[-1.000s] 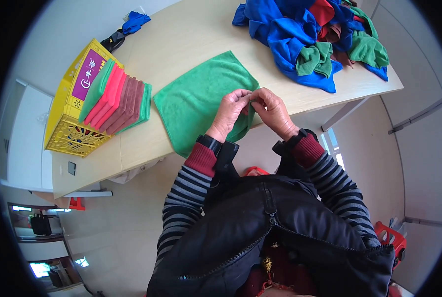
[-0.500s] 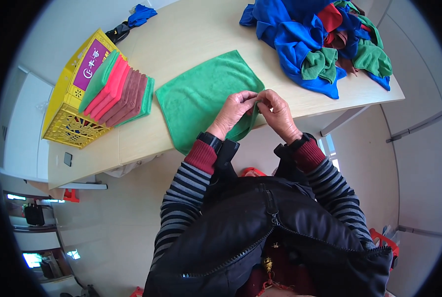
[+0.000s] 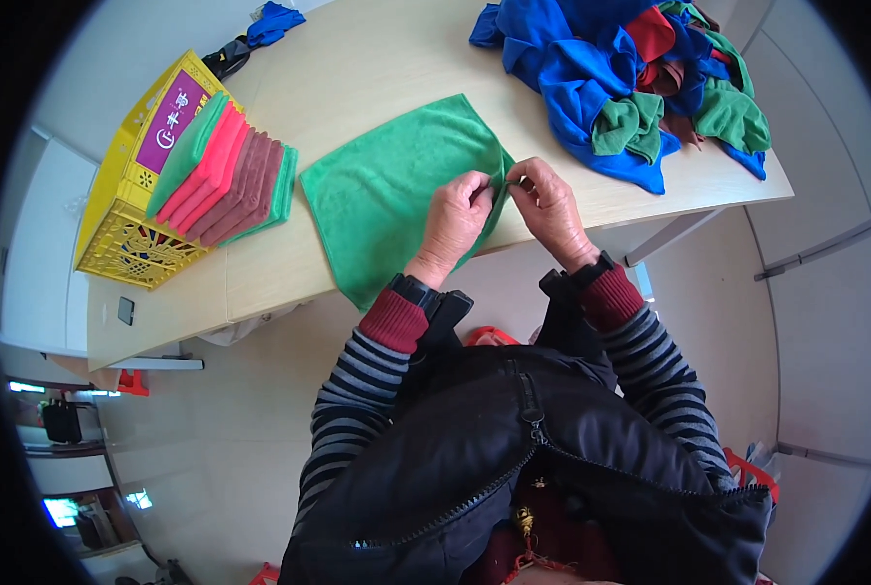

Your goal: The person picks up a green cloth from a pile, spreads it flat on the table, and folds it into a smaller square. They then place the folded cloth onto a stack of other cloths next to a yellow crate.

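Note:
A green cloth (image 3: 396,166) lies spread on the table, its near part hanging past the front edge. At its right edge my left hand (image 3: 458,216) pinches the fabric between thumb and fingers. Close beside it, my right hand (image 3: 549,207) is closed in a pinch at the same edge, thumb and forefinger together. The edge is drawn up a little between the two hands. What exactly lies between the right fingertips is too small to make out, though they meet at the cloth's edge.
On the left, folded green, pink and brown cloths (image 3: 226,175) lean in a row against a yellow plastic crate (image 3: 143,239). A heap of loose blue, green and red cloths (image 3: 591,88) fills the table's far right. A phone-like dark object (image 3: 125,311) lies near the left corner.
My hands have come slightly apart along the cloth's right edge, the left shifting a little left and down. The whole view has shifted slightly.

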{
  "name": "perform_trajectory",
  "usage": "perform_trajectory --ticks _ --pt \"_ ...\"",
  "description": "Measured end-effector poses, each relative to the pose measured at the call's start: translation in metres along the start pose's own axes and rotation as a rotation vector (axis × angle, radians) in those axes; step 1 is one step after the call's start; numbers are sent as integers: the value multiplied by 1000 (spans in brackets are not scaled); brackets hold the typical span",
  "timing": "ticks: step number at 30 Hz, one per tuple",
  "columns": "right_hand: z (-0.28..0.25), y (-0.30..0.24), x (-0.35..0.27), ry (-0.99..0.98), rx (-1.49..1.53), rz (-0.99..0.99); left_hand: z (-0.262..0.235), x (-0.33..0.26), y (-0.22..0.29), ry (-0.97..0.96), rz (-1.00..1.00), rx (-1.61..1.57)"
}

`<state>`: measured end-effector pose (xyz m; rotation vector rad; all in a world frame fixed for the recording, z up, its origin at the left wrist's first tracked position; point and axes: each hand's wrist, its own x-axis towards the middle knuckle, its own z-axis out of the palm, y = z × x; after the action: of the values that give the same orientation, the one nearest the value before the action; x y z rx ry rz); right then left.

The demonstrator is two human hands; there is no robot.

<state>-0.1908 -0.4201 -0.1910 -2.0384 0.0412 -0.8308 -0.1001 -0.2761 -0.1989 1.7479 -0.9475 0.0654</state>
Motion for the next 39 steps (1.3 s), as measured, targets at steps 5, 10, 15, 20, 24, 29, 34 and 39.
perform_trajectory --ticks 5,10,15,20,24,29,34,39 --pt "2 0 4 -34 14 3 -3 1 8 45 167 145" --pt "1 -2 7 -77 24 -23 -7 3 11 14 189 215" --pt "-4 -7 11 -109 -95 -96 -8 4 12 -13 209 249" --pt "-7 -5 16 -173 -168 -189 -9 4 9 -38 209 307" --pt "-4 -2 19 -196 -196 -217 -14 -2 15 -13 188 329" --pt "-8 2 25 -97 -217 -201 -42 -41 15 148 194 260" --pt "-11 10 30 -93 -95 -209 -104 -129 -15 522 105 337" --pt "-7 14 29 -183 46 56 -134 -221 -57 561 -468 204"
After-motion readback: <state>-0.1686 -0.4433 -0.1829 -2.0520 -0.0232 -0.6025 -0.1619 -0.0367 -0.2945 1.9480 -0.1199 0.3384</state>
